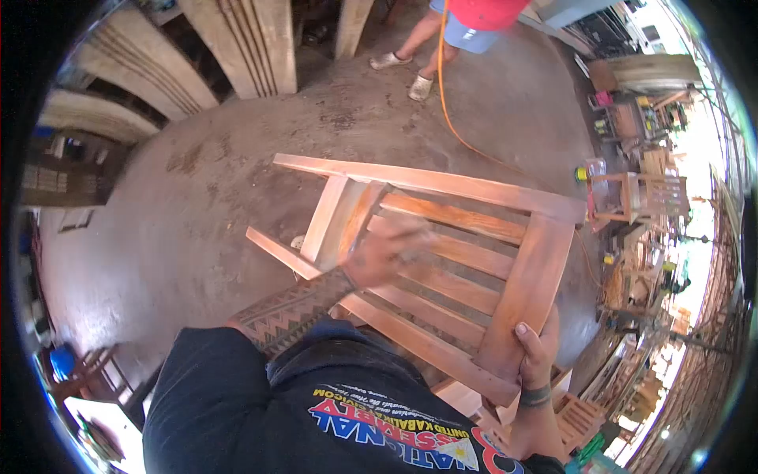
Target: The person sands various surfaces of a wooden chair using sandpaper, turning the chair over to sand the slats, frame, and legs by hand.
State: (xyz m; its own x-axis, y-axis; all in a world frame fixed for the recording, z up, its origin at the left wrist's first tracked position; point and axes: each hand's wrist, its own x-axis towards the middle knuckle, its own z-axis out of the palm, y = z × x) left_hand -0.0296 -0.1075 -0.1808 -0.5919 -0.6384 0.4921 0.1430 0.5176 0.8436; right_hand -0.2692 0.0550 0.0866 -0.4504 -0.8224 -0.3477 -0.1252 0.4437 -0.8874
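Note:
A wooden chair frame (545, 253) with several slats lies tilted before me, its legs pointing left. My right hand (538, 351) grips the wide rail at its right end, thumb on the upper face and fingers wrapped behind. Over the slats, near the frame's middle, my left hand (387, 257) is smeared by motion. Whether it holds anything cannot be made out. A tattooed forearm leads to it from the lower left.
Another person (466, 31) stands at the far side, beside an orange cord (454, 126) running across the floor. Large wooden panels (237, 47) lean at upper left. More wooden furniture (663, 193) stands at right. A blue object (61, 362) is at lower left.

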